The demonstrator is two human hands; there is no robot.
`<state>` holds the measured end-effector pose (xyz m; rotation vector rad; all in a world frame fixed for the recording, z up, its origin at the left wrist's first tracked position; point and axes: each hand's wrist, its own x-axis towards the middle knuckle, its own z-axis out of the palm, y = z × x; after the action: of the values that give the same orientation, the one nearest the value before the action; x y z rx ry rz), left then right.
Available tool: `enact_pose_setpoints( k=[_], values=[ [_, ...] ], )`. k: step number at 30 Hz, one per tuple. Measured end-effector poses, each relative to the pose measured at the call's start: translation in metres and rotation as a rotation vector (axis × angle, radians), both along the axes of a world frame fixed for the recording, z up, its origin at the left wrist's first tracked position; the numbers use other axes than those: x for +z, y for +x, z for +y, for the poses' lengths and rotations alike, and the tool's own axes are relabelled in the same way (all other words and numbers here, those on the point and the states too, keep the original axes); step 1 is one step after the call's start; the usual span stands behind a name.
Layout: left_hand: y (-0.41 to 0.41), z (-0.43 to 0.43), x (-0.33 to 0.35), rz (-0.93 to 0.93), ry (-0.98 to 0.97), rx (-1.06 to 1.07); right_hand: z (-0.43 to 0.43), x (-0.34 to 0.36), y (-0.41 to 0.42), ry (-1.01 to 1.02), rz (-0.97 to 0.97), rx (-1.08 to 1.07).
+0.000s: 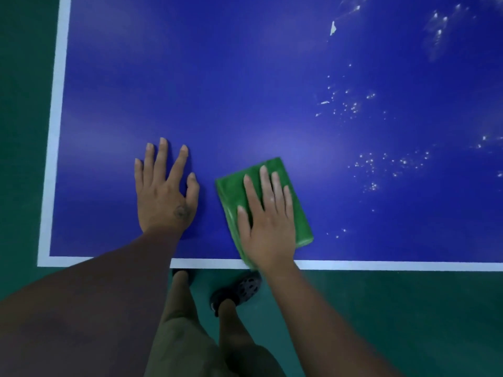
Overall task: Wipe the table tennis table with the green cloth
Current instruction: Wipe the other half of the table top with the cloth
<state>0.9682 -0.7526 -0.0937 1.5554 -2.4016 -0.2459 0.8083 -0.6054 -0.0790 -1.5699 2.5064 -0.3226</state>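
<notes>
The blue table tennis table [245, 77] with white border lines fills most of the view. A folded green cloth [231, 191] lies flat on it near the front edge, its near corner reaching over the white line. My right hand [268, 216] presses flat on the cloth with straight fingers. My left hand [166, 189] rests flat on the bare blue surface to the left of the cloth, fingers spread. Several water droplets [370, 164] speckle the table to the right of the cloth and farther back.
The table's left edge [58, 104] and front edge [381, 265] border a green floor [408, 308]. My legs and a dark shoe [242, 289] stand below the front edge. A small pale fleck [332, 28] lies on the far right part of the table.
</notes>
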Motion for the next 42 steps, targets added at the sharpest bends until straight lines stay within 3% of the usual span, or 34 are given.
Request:
enact_pose_setpoints(
  k=[5,12,16,19,26,30,42],
  values=[
    [0.001,0.002,0.002,0.004,0.012,0.002,0.063,0.000,-0.061,0.030,-0.005,0.114],
    [0.004,0.001,-0.002,-0.005,0.009,-0.009,-0.008,-0.003,-0.151,0.021,0.055,0.008],
    [0.003,0.002,-0.001,-0.029,0.024,0.001,-0.026,0.002,-0.156,0.052,0.072,-0.043],
    [0.001,0.004,0.006,-0.039,0.029,0.018,0.009,0.005,-0.131,0.054,0.054,-0.035],
    [-0.101,0.040,0.009,-0.080,0.165,0.478,0.105,-0.007,-0.128,0.009,-0.034,0.163],
    [-0.115,0.035,-0.005,-0.136,0.119,0.490,0.092,-0.012,-0.182,-0.033,-0.036,0.273],
    [-0.116,0.034,-0.006,-0.148,0.184,0.510,0.018,-0.010,-0.267,-0.069,-0.007,0.292]
  ],
)
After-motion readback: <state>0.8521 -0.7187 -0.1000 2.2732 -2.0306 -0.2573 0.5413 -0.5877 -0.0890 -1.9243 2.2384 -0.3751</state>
